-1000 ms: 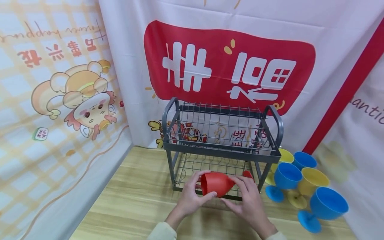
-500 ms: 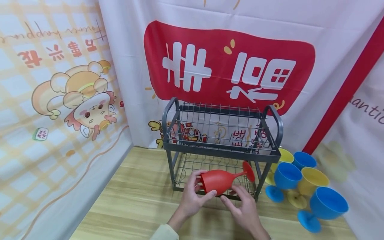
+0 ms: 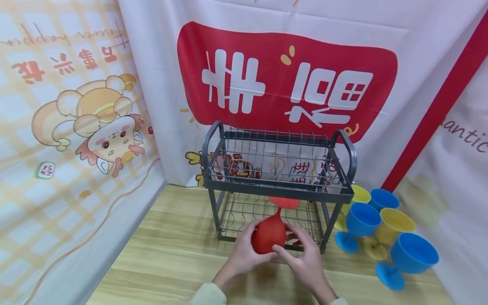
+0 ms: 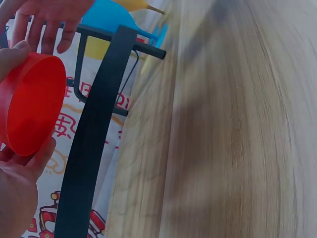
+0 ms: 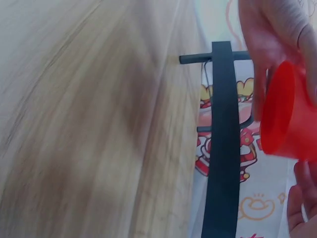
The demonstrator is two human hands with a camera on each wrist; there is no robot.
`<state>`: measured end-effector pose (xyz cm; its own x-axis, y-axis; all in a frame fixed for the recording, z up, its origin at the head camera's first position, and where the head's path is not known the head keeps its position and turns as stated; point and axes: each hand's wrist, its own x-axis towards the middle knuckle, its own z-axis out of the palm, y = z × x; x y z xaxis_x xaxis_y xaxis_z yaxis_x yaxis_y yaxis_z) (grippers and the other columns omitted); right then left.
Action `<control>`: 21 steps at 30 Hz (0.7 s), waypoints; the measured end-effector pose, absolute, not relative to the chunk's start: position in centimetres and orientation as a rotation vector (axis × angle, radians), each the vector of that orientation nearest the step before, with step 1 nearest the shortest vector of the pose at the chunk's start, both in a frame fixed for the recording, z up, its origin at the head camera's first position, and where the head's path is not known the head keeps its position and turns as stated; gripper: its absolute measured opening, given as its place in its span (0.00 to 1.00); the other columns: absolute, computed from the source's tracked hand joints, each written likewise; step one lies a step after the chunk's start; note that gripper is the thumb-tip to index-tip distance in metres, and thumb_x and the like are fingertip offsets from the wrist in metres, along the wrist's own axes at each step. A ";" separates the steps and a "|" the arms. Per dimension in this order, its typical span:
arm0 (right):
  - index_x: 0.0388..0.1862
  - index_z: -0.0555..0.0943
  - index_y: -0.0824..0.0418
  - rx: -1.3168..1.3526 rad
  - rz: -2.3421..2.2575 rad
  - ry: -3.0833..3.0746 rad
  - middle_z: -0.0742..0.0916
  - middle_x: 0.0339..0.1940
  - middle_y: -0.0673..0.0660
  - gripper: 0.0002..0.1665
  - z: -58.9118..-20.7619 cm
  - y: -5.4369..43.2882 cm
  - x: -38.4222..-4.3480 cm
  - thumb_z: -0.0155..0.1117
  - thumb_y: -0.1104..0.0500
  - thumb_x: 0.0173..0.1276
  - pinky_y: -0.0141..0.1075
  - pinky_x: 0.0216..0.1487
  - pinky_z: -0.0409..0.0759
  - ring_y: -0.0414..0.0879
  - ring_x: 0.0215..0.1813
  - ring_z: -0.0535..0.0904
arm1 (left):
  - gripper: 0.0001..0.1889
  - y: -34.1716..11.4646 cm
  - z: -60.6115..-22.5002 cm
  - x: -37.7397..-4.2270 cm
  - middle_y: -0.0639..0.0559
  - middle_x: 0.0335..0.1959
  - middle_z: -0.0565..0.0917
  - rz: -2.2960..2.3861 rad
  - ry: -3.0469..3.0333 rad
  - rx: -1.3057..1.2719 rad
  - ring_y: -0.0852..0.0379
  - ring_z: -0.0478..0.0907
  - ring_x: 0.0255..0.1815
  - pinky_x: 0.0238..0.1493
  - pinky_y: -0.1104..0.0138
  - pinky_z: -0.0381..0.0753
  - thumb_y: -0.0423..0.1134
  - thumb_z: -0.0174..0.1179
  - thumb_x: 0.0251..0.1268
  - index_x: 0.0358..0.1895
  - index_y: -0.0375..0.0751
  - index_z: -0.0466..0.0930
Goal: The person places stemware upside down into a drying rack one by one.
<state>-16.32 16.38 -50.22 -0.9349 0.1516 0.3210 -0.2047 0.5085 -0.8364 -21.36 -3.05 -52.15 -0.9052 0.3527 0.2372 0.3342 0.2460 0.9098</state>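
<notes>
A red plastic goblet [image 3: 270, 235] is held tilted in front of the two-tier dish rack [image 3: 278, 192], its mouth toward me and its foot reaching under the top tier. My left hand [image 3: 245, 250] grips the bowl from the left, thumb near the rim. From the right, my right hand [image 3: 305, 256] pinches the bowl, its thumb at the rim and fingers along the side. The left wrist view shows the goblet's open mouth [image 4: 39, 106] facing the camera. In the right wrist view the bowl [image 5: 287, 119] sits between both hands. Part of the foot is hidden behind the rack's rail.
Several goblets stand on the wooden table [image 3: 152, 254] right of the rack, among them a blue goblet [image 3: 413, 252] and a yellow goblet [image 3: 394, 226]. Printed cloth [image 3: 160, 84] hangs behind and on both sides.
The goblet has turned from lying sideways, foot to the right, to foot pointing away. My right hand let go of its stem end and now pinches the bowl. The view shifted slightly.
</notes>
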 end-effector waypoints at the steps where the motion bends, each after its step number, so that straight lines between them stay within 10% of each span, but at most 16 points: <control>1: 0.71 0.79 0.48 0.035 1.411 -2.413 0.86 0.62 0.47 0.42 -50.0 16.2 -16.4 0.84 0.42 0.59 0.37 0.50 0.88 0.47 0.55 0.83 | 0.46 -3.0 -52.1 -21.4 0.54 0.68 0.80 1.818 2.446 0.680 0.50 0.79 0.64 0.55 0.63 0.88 0.53 0.81 0.55 0.77 0.57 0.66; 21: 0.72 0.76 0.50 -0.026 1.541 -2.507 0.87 0.59 0.52 0.51 -50.2 15.3 -16.9 0.89 0.43 0.50 0.34 0.49 0.87 0.50 0.56 0.82 | 0.50 -3.1 -52.9 -20.9 0.55 0.70 0.78 1.791 2.467 0.823 0.52 0.81 0.65 0.64 0.62 0.85 0.37 0.82 0.51 0.77 0.60 0.63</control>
